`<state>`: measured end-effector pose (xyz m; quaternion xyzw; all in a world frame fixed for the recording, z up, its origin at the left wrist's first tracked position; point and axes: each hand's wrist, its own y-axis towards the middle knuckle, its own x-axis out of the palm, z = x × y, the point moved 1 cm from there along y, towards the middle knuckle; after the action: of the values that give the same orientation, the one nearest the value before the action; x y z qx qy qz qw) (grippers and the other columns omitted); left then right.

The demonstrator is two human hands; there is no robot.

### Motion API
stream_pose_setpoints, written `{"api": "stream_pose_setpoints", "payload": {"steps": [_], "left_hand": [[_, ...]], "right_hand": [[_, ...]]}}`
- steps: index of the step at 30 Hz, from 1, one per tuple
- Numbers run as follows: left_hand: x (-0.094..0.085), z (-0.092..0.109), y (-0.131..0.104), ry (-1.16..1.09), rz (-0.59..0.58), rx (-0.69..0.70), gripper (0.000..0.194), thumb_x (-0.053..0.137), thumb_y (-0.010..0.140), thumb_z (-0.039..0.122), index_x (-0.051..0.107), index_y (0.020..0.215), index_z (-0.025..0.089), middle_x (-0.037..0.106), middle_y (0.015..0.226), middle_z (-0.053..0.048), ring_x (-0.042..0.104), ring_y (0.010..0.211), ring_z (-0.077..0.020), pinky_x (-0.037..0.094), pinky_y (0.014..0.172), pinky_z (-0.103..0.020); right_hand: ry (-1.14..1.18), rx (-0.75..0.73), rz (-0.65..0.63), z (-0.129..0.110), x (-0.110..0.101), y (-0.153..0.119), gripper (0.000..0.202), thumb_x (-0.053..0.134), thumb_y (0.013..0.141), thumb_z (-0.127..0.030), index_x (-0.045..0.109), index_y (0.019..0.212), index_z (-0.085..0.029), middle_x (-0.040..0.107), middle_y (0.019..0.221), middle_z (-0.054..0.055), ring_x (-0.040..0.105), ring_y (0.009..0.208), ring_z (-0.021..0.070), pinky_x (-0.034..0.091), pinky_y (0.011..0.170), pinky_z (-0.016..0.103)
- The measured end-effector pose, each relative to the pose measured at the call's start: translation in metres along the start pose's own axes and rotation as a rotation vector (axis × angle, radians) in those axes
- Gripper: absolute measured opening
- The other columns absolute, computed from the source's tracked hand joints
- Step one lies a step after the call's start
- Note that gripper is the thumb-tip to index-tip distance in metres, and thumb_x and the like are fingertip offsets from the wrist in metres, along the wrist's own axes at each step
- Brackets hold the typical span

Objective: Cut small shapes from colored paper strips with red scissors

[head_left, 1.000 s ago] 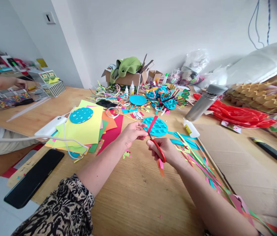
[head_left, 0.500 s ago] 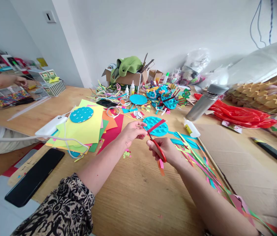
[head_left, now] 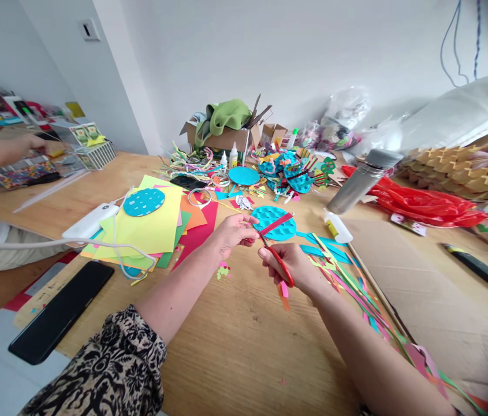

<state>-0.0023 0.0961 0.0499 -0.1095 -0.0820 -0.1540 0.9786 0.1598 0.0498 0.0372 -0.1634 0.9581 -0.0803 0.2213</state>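
Red-handled scissors [head_left: 282,267] are gripped in my right hand [head_left: 289,264], with the blades pointing up and left. Between finger and thumb, my left hand [head_left: 237,233] pinches a narrow red paper strip [head_left: 277,223] near the blade tips. The strip slants up to the right, over a blue paper disc [head_left: 285,232] on the table. Small green and pink paper bits [head_left: 223,270] lie below my left hand. The strip's held end is hidden by my fingers.
Coloured paper sheets [head_left: 152,231], a power strip [head_left: 90,222] and a black phone [head_left: 62,312] are at left. Right stand a steel bottle [head_left: 358,182] and a glue bottle [head_left: 338,226], beside cut strips and cardboard [head_left: 425,289]. Another person's arm [head_left: 1,149] reaches in far left.
The red strip has tilted slightly, while both my hands stay nearly in place. At far left, the other person's hand has moved a little.
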Motion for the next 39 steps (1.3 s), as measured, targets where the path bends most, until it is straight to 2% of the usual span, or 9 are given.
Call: {"api": "stream_pose_setpoints", "payload": {"steps": [6,23,32,39], "left_hand": [[0.0008,-0.0007,-0.0006,0.012,-0.013,-0.036,0.032,0.065,0.065,0.006,0.057,0.095,0.013,0.061,0.068,-0.001,0.055,0.055,-0.0082,0.045,0.061,-0.026],[-0.0002,0.0013,0.0002,0.016,0.009,-0.041,0.036,0.064,0.063,0.001,0.057,0.095,0.013,0.058,0.064,0.001,0.054,0.056,-0.0082,0.043,0.059,-0.024],[0.0010,0.0022,-0.0007,0.020,0.020,-0.041,0.033,0.063,0.064,0.001,0.057,0.094,0.012,0.057,0.061,0.002,0.053,0.054,-0.0080,0.044,0.059,-0.024],[-0.0010,0.0023,-0.0001,0.058,-0.019,-0.054,0.035,0.061,0.064,0.000,0.056,0.096,0.012,0.057,0.060,0.002,0.053,0.052,-0.0082,0.043,0.057,-0.024]], "right_hand": [[0.012,-0.005,0.005,0.0017,0.0002,0.0006,0.045,0.062,0.075,-0.058,0.054,0.063,-0.015,0.058,0.047,0.000,0.057,0.038,0.0121,0.040,0.034,0.018],[-0.012,0.022,-0.005,-0.0017,-0.0005,0.0001,0.051,0.058,0.074,-0.064,0.054,0.064,-0.015,0.057,0.049,0.001,0.055,0.037,0.0108,0.039,0.033,0.017],[0.009,0.004,-0.008,0.0014,0.0005,0.0009,0.047,0.061,0.074,-0.060,0.054,0.064,-0.014,0.057,0.048,0.001,0.056,0.038,0.0114,0.040,0.034,0.018],[-0.013,-0.011,-0.035,0.0011,0.0000,0.0012,0.050,0.058,0.075,-0.063,0.053,0.064,-0.015,0.057,0.049,0.001,0.056,0.038,0.0116,0.040,0.033,0.018]]}}
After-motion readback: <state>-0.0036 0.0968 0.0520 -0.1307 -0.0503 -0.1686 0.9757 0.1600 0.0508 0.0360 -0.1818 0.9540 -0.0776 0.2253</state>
